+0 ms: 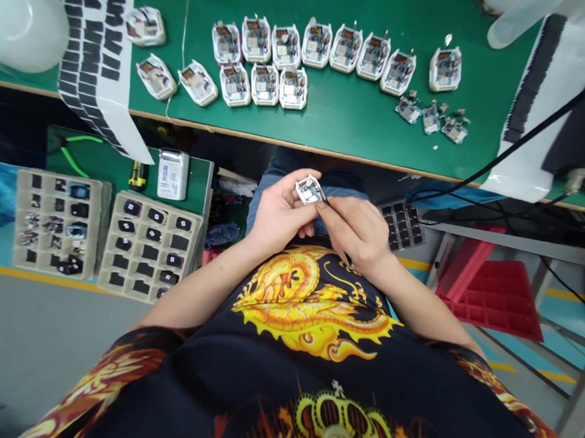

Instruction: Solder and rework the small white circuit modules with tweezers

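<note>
In front of my body, my left hand (286, 208) is closed around a small white watch-like housing (310, 190) with a circuit board showing in its open side. My right hand (356, 230) meets it from the right, fingers pinched on a thin dark tool (325, 200) that looks like tweezers. Its tip is at the housing's right edge; most of its length is hidden by the fingers. Beyond my hands, similar white housings with boards (264, 83) stand in rows on the green bench (349, 123). Several loose circuit boards (431, 118) lie at the right.
Sheets of black stickers (112, 110) hang over the bench edge at left. Below are compartment trays (102, 279) of small parts, a white box (172, 174) and a yellow-black cutter (138, 175). Black cables (523, 138) cross at right, near a red tray (507, 301).
</note>
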The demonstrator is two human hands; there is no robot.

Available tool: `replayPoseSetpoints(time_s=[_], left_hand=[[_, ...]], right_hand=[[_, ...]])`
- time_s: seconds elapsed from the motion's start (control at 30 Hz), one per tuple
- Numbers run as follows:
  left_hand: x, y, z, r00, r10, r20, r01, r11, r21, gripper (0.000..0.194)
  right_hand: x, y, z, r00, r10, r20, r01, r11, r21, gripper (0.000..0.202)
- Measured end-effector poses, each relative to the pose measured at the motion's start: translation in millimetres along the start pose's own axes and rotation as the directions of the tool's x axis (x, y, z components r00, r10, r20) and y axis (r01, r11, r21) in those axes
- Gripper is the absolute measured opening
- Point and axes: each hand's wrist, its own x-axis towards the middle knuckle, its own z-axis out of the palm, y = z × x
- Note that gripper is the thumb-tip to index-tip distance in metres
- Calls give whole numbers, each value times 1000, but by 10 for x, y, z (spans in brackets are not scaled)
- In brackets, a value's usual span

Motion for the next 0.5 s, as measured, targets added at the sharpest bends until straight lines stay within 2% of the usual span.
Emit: replayPoseSetpoints(time_s=[0.23, 0.37, 0.5], left_hand=[[-14, 9, -13, 998, -4, 63, 14, 985, -171, 62], [-26, 15, -20, 997, 1, 78, 13, 983, -183, 60], [-35, 9, -20, 997, -10, 73, 22, 988, -155, 58]], right_hand=[[-11, 17, 20, 994, -85, -69, 84, 996, -18, 40], [-47, 30, 37, 996, -73, -54, 73, 997, -1, 46], [-43, 30, 28, 991, -122, -49, 121, 992, -24, 40]])
